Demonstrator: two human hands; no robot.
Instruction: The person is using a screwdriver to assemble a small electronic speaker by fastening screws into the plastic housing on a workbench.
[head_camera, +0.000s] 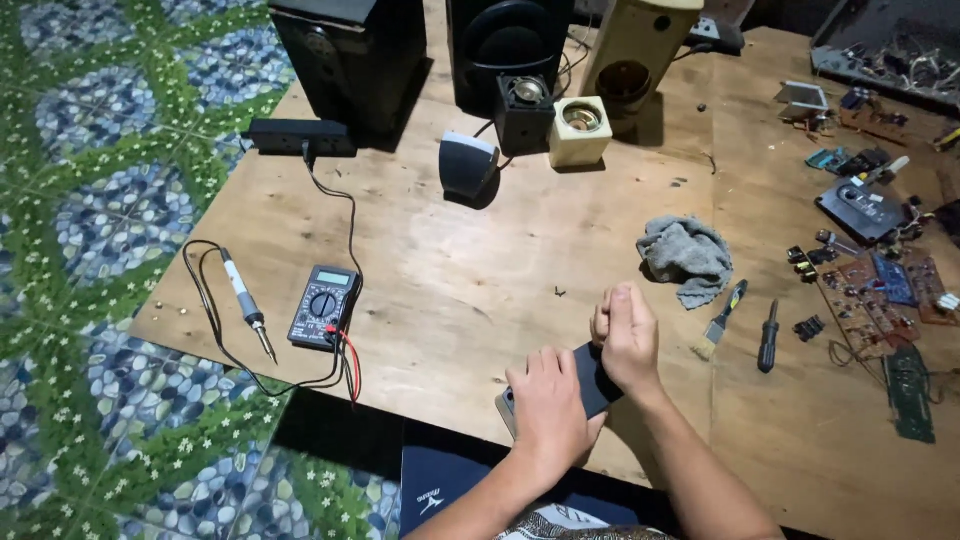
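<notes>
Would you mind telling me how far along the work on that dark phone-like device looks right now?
Early, by the look of it. Laid out already: multimeter, soldering iron, brush, screwdriver and grey cloth, all untouched on the wooden table. In hand: the left hand steadies the dark flat device while the right hand closes its grip at the top edge. The device still looks closed.

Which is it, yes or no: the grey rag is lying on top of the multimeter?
No, the grey rag lies on the bare wooden table near the brush, far from the multimeter.
</notes>
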